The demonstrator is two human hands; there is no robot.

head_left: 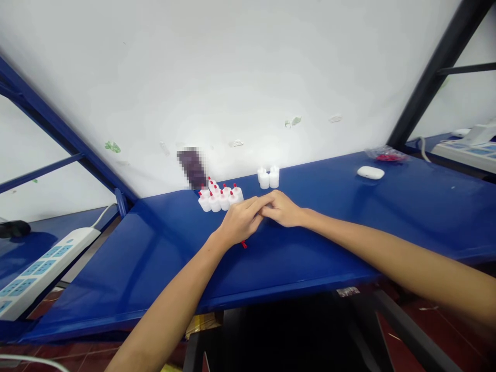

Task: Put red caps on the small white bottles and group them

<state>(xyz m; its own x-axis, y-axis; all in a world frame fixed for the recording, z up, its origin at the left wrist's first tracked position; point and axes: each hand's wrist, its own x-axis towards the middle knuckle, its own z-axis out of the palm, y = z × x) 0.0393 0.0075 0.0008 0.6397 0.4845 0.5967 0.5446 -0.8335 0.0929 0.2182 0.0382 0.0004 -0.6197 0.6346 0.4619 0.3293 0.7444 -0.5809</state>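
My left hand (241, 221) and my right hand (285, 208) meet over the middle of the blue table, their curled fingers overlapping. Whatever they hold between them, if anything, is hidden behind the fingers. Just behind my left hand stands a cluster of several small white bottles (215, 202) with red tips pointing up. Farther back, beyond my right hand, is a group of several white bottles (264, 180) showing no red tips. Under my left wrist a small red tip (244, 244) lies on the table.
A blurred dark phone-like object (192, 168) leans on the wall behind the bottles. On the right are a white rounded case (371, 172) and a clear bag with red pieces (388, 156). A white power strip (48, 266) lies left, beyond the blue frame (121, 201).
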